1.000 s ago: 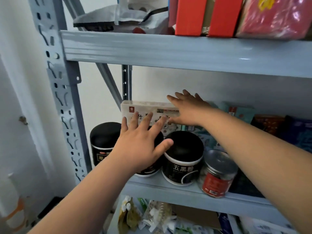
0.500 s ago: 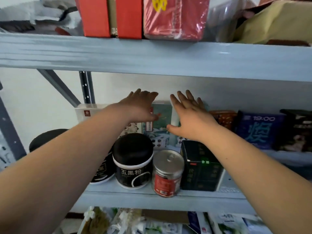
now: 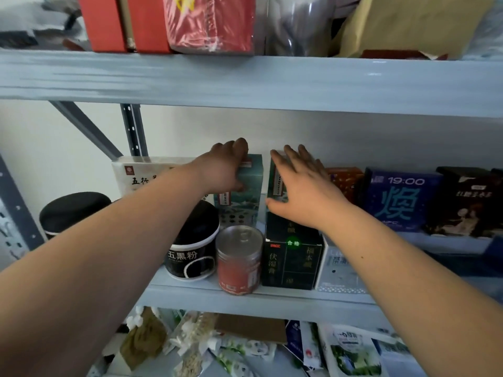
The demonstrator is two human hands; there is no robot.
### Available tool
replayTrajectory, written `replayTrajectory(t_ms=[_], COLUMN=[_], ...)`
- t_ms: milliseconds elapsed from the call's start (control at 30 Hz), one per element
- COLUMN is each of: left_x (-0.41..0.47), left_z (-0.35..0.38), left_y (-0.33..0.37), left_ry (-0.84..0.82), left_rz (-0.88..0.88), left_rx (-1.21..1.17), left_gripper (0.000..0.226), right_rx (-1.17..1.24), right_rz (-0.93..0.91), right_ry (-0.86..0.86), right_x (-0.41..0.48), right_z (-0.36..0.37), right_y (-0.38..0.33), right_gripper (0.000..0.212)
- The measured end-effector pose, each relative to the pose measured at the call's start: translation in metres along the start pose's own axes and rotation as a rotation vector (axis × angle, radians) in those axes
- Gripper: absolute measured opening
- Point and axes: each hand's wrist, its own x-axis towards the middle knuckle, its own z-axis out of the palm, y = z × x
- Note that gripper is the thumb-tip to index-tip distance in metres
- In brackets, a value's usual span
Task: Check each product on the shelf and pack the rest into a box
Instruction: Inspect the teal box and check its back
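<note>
Head view showed your left hand [image 3: 221, 170] clamped on the left teal carton [image 3: 246, 194], fingers curled over its top edge and thumb on its front face. That carton stood upright at the back of the shelf [image 3: 272, 297], directly behind the silver-lidded jar [image 3: 239, 259]. Your right hand [image 3: 302, 191] lay on the twin teal carton [image 3: 275, 180], behind the jar and just to its right. Its fingers were straight and spread over the carton's top and side; whether the thumb pinched the front could not be told from this angle. A narrow gap separated the two cartons. Both looked like light, stiff cardboard with a smooth printed skin, probably easy to dent at the corners. Taking each by its top edge and front face seemed sound. You would need to lift clear over the jar and the dark green box [image 3: 291, 257] just right of it, either of which could topple if brushed.
</note>
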Motion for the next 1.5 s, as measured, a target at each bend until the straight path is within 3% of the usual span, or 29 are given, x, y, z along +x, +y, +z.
replayTrajectory(t_ms=[267,500,667,767,833,900,1067,1167,1300,1500], left_x=[-0.061,-0.132,-0.177,-0.199,-0.214,-0.226,-0.245,-0.248,-0.253,-0.259], left_z=[-0.020,-0.023,-0.043,-0.052,-0.050,-0.041,0.010,0.032,0.054,0.064], left_y=[0.045,0.089,0.140,0.162,0.177,0.191,0.211,0.220,0.231,0.235], left_ry=[0.440,0.653,0.709,0.775,0.775,0.703,0.409,0.410,0.409,0.354], left_rz=[0.116,0.239,0.148,0.078,0.056,-0.052,-0.273,-0.330,-0.454,-0.561], left_rx=[0.062,0.087,-0.205,-0.583,-0.946,-1.144,-1.254,-1.349,-1.395,-1.383], left_gripper=[0.070,0.055,0.052,0.061,0.059,0.048,0.048,0.045,0.027,0.027], right_rx=[0.199,0.465,0.698,0.902,1.071,1.202,1.629,1.781,1.921,2.049], right_rz=[-0.051,-0.138,-0.206,-0.191,-0.171,-0.145,-0.037,0.051,0.151,0.211], right_ry=[0.073,0.130,0.200,0.113,0.071,0.066,-0.017,-0.048,-0.151,-0.272], right_x=[-0.017,-0.049,-0.086,-0.125,-0.153,-0.175,-0.217,-0.239,-0.266,-0.287], right_z=[-0.016,-0.015,-0.025,-0.035,-0.035,-0.026,0.009,0.027,0.052,0.077], right_y=[0.011,0.021,0.033,0.036,0.038,0.040,0.038,0.038,0.043,0.046], right_gripper=[0.110,0.111,0.088,0.076,0.072,0.074,0.066,0.047,0.042,0.027])
